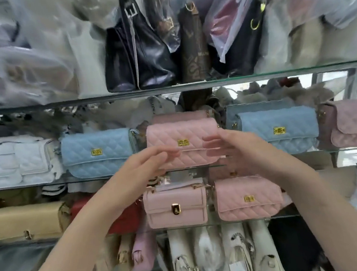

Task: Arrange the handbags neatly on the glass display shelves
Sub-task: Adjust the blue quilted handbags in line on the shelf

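A pink quilted handbag (181, 133) with a gold clasp stands upright at the front of the middle glass shelf (112, 177), with a second pink bag behind it. My left hand (150, 166) reaches up in front of its lower left, fingers straight and lying across the flap's edge. In front of the bag's right end is my right hand (239, 147), its fingers straight and pointing left. Both hands are blurred, and neither is curled round the bag. A light blue quilted bag (97, 153) stands to its left and another blue one (278, 131) to its right.
The same shelf holds a white bag (18, 162) at far left and a mauve bag (353, 124) at far right. Below are a beige bag (25, 222), a red bag (126, 217) and two pink bags (176, 204). Above stand a black leather bag (138, 52) and plastic-wrapped bags.
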